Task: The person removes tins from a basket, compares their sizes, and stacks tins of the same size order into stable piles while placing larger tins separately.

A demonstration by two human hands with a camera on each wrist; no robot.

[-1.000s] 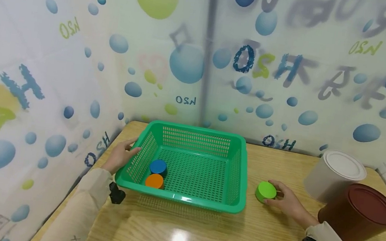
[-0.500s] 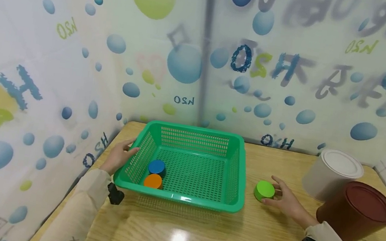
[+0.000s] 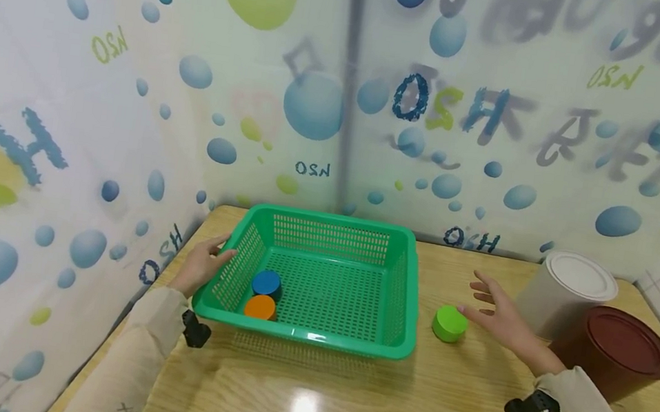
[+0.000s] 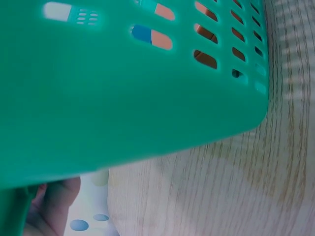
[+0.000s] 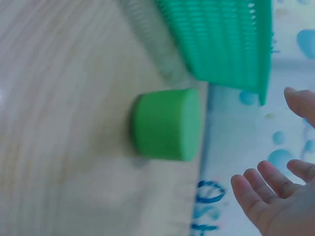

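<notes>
A green plastic basket (image 3: 396, 291) stands on the wooden table. My left hand (image 3: 201, 267) grips its left rim, the thumb lying over the edge. In the left wrist view, fingers (image 4: 59, 199) curl under the rim of the basket (image 4: 123, 113). Inside the basket, at its left, sit a blue round block (image 3: 267, 284) and an orange round block (image 3: 260, 307). To the basket's right, a green round block (image 3: 449, 323) rests on the table. My right hand (image 3: 503, 319) is spread above and right of it, and the right wrist view shows the hand (image 5: 280, 196) apart from the green block (image 5: 165, 125).
At the right of the table stand a white can (image 3: 562, 296) and a dark brown can (image 3: 617, 352), close to the right forearm. A patterned curtain (image 3: 470, 141) hangs behind the table (image 3: 378, 407) and along its left side.
My right hand has let go of the green round block and lifted up and to the right, its fingers spreading. The block stays on the table. My left hand keeps its grip on the basket.
</notes>
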